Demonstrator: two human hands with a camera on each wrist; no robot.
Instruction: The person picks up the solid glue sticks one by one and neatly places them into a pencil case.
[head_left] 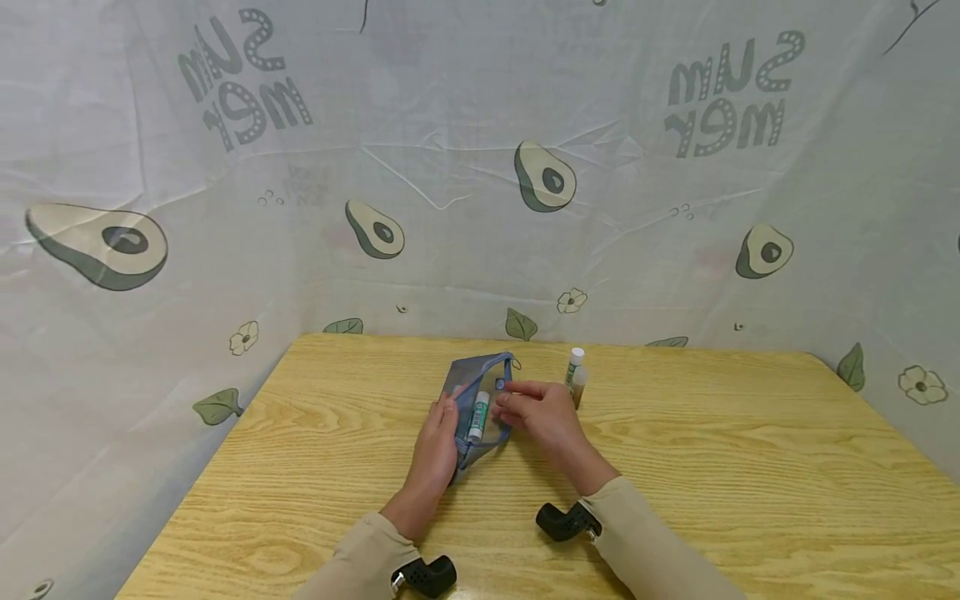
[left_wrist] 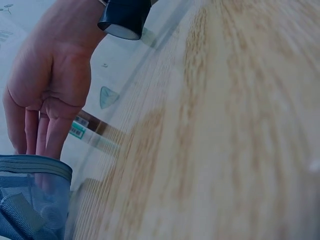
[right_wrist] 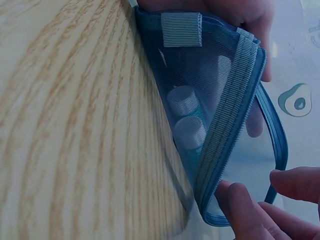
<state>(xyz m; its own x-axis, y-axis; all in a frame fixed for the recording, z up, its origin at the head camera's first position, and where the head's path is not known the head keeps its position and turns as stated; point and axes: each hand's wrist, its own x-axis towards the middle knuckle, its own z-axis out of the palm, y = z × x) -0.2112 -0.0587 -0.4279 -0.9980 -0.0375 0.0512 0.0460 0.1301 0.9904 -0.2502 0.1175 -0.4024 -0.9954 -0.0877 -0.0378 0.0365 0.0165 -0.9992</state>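
Observation:
My left hand [head_left: 437,442] holds a blue mesh zip pouch [head_left: 467,379] by its left side, with the mouth unzipped and spread toward the right. Inside lies a glue stick [head_left: 478,417] with a white cap and a green label. Through the mesh, the right wrist view shows two white caps [right_wrist: 187,131] side by side. My right hand [head_left: 546,421] is at the pouch's mouth, fingers apart at the rim and nothing seen between them. Just behind that hand stand a white-capped glue stick [head_left: 575,364] and a brown-bodied stick [head_left: 578,392], partly hidden.
A wood-grain table [head_left: 720,450] lies under everything. Behind it and at the sides hangs a pale cloth [head_left: 465,108] printed with avocados and leaves. Each wrist carries a black camera [head_left: 562,522].

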